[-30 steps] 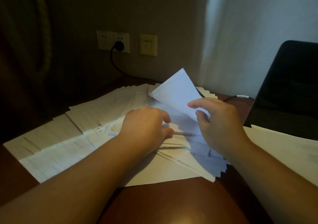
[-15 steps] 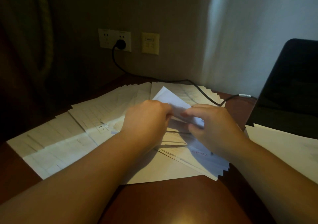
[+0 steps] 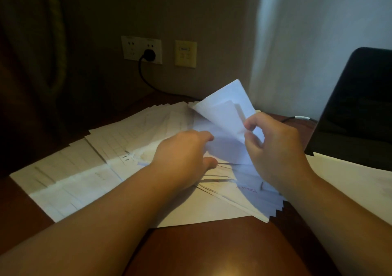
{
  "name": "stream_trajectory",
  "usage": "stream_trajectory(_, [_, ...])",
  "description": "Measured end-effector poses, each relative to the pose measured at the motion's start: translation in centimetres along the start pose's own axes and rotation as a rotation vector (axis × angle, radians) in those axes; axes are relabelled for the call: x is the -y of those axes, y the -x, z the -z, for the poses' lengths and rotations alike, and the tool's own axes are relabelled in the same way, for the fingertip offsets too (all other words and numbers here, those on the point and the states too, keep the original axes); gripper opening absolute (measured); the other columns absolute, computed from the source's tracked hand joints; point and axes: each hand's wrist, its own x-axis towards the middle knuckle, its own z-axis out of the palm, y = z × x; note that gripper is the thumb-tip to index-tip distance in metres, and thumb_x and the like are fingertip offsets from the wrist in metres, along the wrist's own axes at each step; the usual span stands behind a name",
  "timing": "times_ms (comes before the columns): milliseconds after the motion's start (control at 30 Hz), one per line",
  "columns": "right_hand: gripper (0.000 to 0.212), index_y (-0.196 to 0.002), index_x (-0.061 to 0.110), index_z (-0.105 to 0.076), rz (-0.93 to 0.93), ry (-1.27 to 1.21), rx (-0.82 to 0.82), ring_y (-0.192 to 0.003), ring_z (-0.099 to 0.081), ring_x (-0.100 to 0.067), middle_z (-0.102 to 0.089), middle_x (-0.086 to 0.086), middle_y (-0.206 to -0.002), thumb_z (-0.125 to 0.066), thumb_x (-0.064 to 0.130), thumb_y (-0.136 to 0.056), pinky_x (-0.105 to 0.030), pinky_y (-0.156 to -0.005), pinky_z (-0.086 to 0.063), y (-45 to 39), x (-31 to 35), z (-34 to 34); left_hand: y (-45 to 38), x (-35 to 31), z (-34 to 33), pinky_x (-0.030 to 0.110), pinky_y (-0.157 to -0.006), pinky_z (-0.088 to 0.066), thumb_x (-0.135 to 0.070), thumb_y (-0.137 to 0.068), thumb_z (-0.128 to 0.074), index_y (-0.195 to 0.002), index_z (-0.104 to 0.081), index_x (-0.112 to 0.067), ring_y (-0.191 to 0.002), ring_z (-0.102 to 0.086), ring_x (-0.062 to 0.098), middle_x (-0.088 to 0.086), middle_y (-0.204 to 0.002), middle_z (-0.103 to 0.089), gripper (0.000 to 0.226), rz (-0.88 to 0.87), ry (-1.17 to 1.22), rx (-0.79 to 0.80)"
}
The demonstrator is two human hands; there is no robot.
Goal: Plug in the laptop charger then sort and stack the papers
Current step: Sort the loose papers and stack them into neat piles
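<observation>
Brown tabletop [image 3: 201,252] bearing fanned papers [image 3: 101,169]. On these papers, left hand [image 3: 182,159] presses with curled fingers; right hand [image 3: 275,148] pinches a lifted white sheet [image 3: 224,116]. Beyond the papers, charger plug [image 3: 149,54] sits in wall socket [image 3: 141,49]; laptop [image 3: 358,106] stands right.

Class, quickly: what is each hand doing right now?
Left hand: fingers under the lifted sheets; grip cannot be told.
Right hand: pinching the lifted sheets.

The room is dim, with a dark olive wall [image 3: 212,21] behind a glossy reddish-brown desk [image 3: 212,252]. A pale curtain [image 3: 318,42] glows at right; a dark drape [image 3: 27,63] hangs at left.
</observation>
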Motion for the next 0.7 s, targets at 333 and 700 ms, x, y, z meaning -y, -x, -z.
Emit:
stream_trajectory(333, [0.024, -0.101, 0.035, -0.049, 0.014, -0.001, -0.030, -0.062, -0.051, 0.003, -0.065, 0.003, -0.098, -0.066, 0.020, -0.092, -0.002, -0.055, -0.039, 0.0, 0.1, 0.0, 0.0, 0.0, 1.0, 0.037, -0.091, -0.054, -0.044, -0.093, -0.065, -0.133, -0.059, -0.035, -0.106, -0.062, 0.018, -0.005, -0.124, -0.065, 0.042, -0.050, -0.031, 0.065])
stream_trajectory(700, [0.028, -0.119, 0.029, -0.054, 0.026, -0.036, 0.041, -0.059, -0.052, -0.002, -0.055, 0.009, -0.092, -0.062, 0.017, -0.095, -0.002, -0.053, -0.041, 0.1, 0.1, 0.0, -0.6, 0.3, 0.8, 0.036, -0.085, -0.056, -0.029, -0.097, -0.054, -0.109, -0.070, -0.028, -0.091, -0.064, 0.018, -0.003, -0.100, -0.067, 0.020, -0.080, -0.140, -0.009])
